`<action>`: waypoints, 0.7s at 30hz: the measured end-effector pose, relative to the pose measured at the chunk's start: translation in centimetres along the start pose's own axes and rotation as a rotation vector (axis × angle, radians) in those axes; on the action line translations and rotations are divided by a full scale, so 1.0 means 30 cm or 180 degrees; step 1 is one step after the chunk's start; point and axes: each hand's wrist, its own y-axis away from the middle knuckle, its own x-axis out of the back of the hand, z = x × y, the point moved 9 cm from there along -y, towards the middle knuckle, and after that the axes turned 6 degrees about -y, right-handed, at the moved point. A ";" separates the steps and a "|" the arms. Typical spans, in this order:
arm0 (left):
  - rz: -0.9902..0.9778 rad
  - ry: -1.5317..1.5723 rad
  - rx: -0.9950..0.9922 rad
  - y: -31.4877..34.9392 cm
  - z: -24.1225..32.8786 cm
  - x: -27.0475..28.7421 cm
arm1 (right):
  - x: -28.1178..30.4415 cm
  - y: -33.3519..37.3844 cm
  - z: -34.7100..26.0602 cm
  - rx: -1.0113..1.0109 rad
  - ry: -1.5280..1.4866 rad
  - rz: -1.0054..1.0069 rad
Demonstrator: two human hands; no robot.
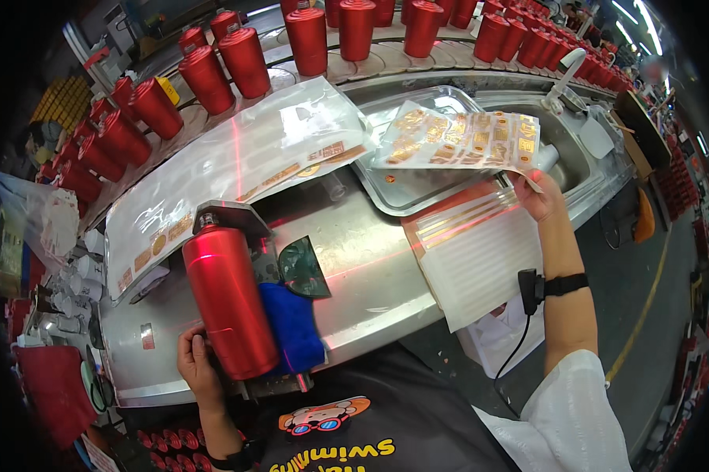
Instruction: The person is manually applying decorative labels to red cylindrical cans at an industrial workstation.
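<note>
A red metal bottle (pixel 228 303) lies tilted on a dark support at the left of the steel worktop, its neck pointing away from me. My left hand (pixel 199 363) is beside the bottle's base, fingers curled; whether they pinch anything is hidden. At the right, my right hand (pixel 537 197) grips the near right corner of a sheet of gold-printed decals (pixel 480 141), which spreads above a steel tray (pixel 390 203). Against the bottle's right side is a blue cloth (pixel 293 326). A dark green, translucent scraper-like piece (pixel 305 267) stands just beyond the cloth.
A large translucent sheet (pixel 213 165) covers the worktop's far left. Red bottles (pixel 307 39) line the conveyor behind. A sink with a white faucet (pixel 563 79) is at the back right. A stack of white ribbed sheets (pixel 484 256) overhangs the front edge, above a white bin (pixel 504 334).
</note>
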 end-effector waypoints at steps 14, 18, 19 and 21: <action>0.0004 0.0093 0.0031 -0.001 -0.014 0.008 | -0.109 0.025 0.237 0.0530 -0.0930 0.0329; -0.0008 0.0021 0.0016 0.006 -0.005 0.005 | -0.161 0.069 0.282 -0.0110 0.0303 0.0746; -0.0023 -0.0004 0.0051 0.009 -0.004 0.002 | -0.162 0.075 0.266 -0.0099 0.0313 0.0750; -0.0072 0.0094 0.0110 0.011 -0.027 0.010 | -0.143 0.083 0.229 -0.0204 0.1236 0.0891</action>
